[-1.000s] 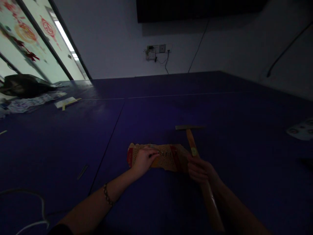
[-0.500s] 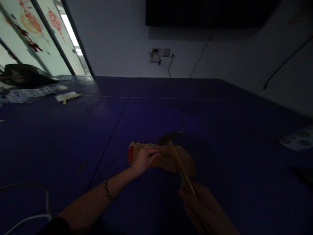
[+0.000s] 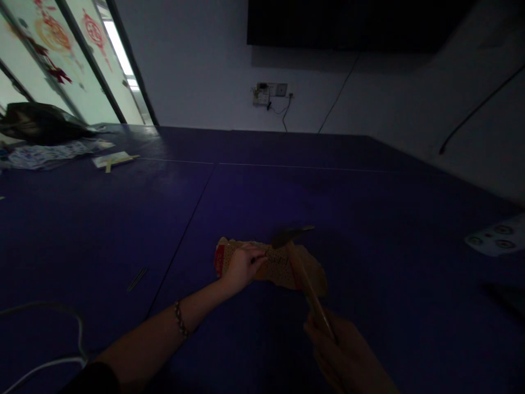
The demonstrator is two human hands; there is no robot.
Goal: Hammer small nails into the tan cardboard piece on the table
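Observation:
My right hand (image 3: 342, 347) is closed round the wooden handle of a hammer (image 3: 305, 273). The dark hammer head hangs over a flat, tan, dotted piece (image 3: 279, 269) with a red band at its left end, lying on the dark blue surface. On that piece rests my left hand (image 3: 243, 265), wearing a bracelet at the wrist. Its thumb and fingers are pinched together just left of the hammer head. What they hold, if anything, is too small and dark to make out.
Thin dark rods (image 3: 136, 279) lie to the left, near a white cable (image 3: 77, 334). Papers (image 3: 45, 155) and a black bag (image 3: 41, 123) are at the far left. A white piece with round dark marks (image 3: 498, 235) lies at the right. Sockets (image 3: 273, 89) are on the wall.
The hammer has shifted slightly right and down along with my right hand. My left hand keeps its pinch on the dotted piece. The view has moved a little.

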